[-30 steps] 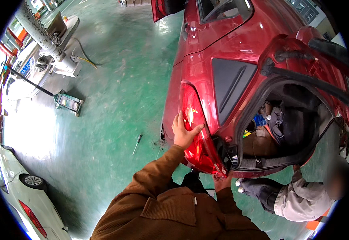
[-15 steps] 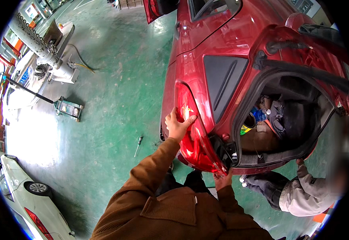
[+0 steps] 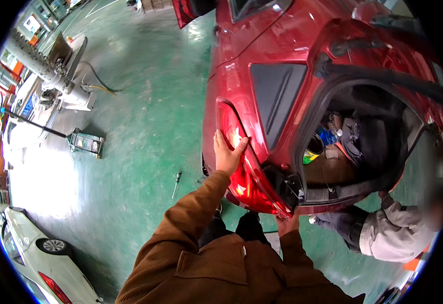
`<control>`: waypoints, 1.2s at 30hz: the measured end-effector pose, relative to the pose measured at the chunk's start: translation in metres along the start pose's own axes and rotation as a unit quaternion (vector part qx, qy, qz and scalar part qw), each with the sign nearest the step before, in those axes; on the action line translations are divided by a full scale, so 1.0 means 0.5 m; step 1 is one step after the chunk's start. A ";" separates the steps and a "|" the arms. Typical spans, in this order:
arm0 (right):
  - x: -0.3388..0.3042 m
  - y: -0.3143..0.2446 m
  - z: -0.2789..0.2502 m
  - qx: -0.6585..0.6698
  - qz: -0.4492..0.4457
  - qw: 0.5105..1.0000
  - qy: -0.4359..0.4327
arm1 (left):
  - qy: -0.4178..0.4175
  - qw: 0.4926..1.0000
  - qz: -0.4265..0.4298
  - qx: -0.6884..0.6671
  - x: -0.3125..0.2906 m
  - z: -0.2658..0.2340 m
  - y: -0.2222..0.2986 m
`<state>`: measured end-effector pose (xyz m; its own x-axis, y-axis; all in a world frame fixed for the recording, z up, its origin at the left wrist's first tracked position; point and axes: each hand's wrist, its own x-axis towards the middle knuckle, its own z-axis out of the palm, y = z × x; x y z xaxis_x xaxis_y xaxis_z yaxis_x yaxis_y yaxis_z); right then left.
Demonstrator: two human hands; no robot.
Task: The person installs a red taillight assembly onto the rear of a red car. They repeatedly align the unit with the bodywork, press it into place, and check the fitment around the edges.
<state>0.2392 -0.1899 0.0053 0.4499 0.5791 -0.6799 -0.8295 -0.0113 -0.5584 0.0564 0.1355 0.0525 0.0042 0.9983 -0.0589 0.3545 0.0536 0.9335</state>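
Observation:
A long red tail light (image 3: 252, 195) lies against the rear left corner of a red car (image 3: 241, 81). My left hand (image 3: 227, 156) is spread over its upper part, the thumb on the lens and the fingers along the outer side. At the lamp's lower tip, my right hand (image 3: 288, 223) grips the end, with some of its fingers hidden beneath. A black recess (image 3: 280, 185) shows beside the lamp's inner edge. To the right is the open trunk (image 3: 328, 195), holding a can (image 3: 312, 150), a blue item and dark bags.
A person in a light jacket (image 3: 396, 230) crouches at the right by the bumper. A screwdriver (image 3: 176, 183) lies on the green floor. Left of it stand a floor jack (image 3: 86, 142), a lift post (image 3: 54, 76) and a pale car (image 3: 44, 253).
The view has shifted slightly. My left hand's fingers now lie flatter and closer together along the lamp's outer side. Both hands stay on the tail light.

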 end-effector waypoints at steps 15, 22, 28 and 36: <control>0.026 0.039 0.005 -0.013 -0.005 1.000 0.006 | -0.003 0.999 0.038 0.011 0.013 0.001 0.002; 0.031 0.049 0.002 0.002 0.028 1.000 0.010 | 0.002 0.999 0.037 0.031 0.006 -0.008 0.014; 0.016 0.036 0.012 -0.019 0.035 0.999 -0.023 | -0.002 0.999 0.028 0.038 0.009 -0.012 0.024; 0.013 0.026 0.035 -0.021 0.049 0.999 0.002 | -0.020 0.999 0.033 0.026 0.058 -0.011 0.015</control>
<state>0.2257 -0.1720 0.0018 0.3695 0.5698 -0.7340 -0.8547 -0.1016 -0.5091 0.0541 0.1652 0.0598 0.0665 0.9977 -0.0138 0.4002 -0.0140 0.9163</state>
